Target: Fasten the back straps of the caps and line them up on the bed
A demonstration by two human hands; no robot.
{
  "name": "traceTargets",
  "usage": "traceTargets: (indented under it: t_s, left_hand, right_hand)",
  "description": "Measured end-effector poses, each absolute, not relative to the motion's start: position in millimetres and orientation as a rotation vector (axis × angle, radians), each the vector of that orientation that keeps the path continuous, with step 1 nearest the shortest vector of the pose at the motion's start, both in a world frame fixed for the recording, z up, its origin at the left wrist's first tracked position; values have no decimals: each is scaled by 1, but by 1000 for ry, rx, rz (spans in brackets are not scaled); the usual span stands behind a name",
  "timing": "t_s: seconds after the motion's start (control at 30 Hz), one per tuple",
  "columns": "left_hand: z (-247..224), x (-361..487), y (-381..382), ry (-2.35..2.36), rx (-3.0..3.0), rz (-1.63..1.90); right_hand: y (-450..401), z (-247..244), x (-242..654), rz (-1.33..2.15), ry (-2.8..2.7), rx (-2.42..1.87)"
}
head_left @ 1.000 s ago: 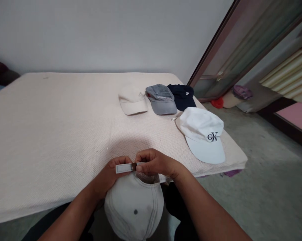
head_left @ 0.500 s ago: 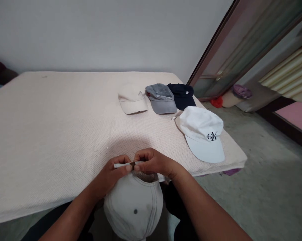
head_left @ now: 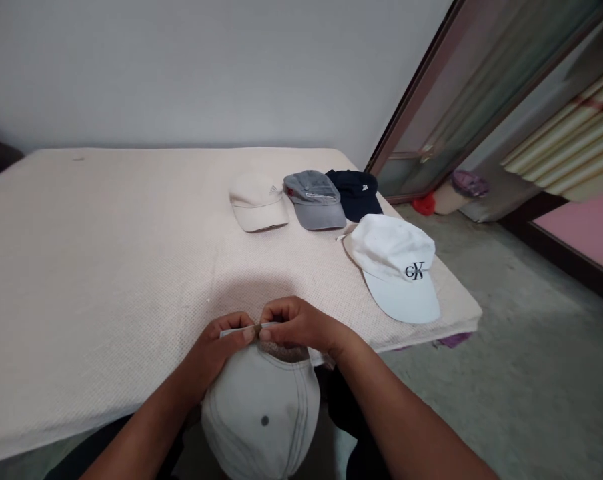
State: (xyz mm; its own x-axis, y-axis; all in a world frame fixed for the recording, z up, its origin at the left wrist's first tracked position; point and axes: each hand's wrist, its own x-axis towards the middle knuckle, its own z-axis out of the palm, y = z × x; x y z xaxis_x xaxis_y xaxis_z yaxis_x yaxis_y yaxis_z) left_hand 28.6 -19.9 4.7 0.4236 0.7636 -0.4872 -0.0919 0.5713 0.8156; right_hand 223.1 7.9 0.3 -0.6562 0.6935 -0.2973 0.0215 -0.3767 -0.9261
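A pale grey baseball cap (head_left: pixel 264 407) is held at the near edge of the bed-like surface, crown toward me and its back opening facing away. My left hand (head_left: pixel 226 340) pinches the left part of the cap's back strap (head_left: pixel 257 329) between thumb and fingers. From the other side, my right hand (head_left: pixel 296 327) pinches the same strap close to the left thumb. A small brownish piece, perhaps the buckle, shows between the two thumbs. The cap's brim is out of sight.
On the cream quilted cover (head_left: pixel 106 267) lie a beige cap (head_left: pixel 258 200), a grey cap (head_left: pixel 314 200), a navy cap (head_left: pixel 356 193) and a white cap (head_left: pixel 396 257) with black letters. A wall stands behind. Concrete floor (head_left: pixel 511 287) and a glass-panelled door (head_left: pixel 421 120) are at the right.
The view has shifted slightly, so the caps sit a little further left in it. Both hands keep their pinch on the strap, with hardly any visible movement.
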Motion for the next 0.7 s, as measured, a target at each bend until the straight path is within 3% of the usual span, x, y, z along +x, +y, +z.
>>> traceTargets:
  t_s: [0.37,0.7]
  left_hand:
    - [3,37,-15,916,640,666]
    - [23,25,-1,1038,138,994]
  right_hand:
    - [7,5,227,2053,-1353,-983]
    - [8,-3,238,1922,-1209,-990]
